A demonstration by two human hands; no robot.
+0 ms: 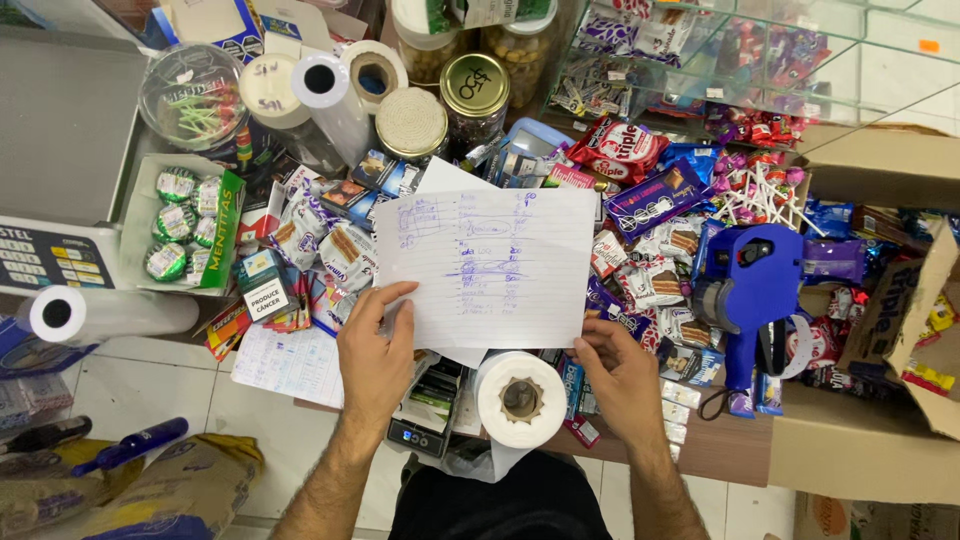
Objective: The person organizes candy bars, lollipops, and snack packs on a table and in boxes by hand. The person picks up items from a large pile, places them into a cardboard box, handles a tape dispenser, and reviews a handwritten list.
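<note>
both hands, left (375, 345) and right (620, 375), pinching lined paper sheet (490, 265) by its near edge, long axis sideways, above cluttered desk (720, 450).

Blue price-label gun (750, 290) beside wrapped sweets (655, 280)

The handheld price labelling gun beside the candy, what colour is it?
The plastic price labelling gun is blue, seen in the head view.

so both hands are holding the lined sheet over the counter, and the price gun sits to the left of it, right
Not quite. Both hands, left and right, do hold the lined sheet over the counter, but the blue price gun sits to the right of it, as the head view shows.
</note>
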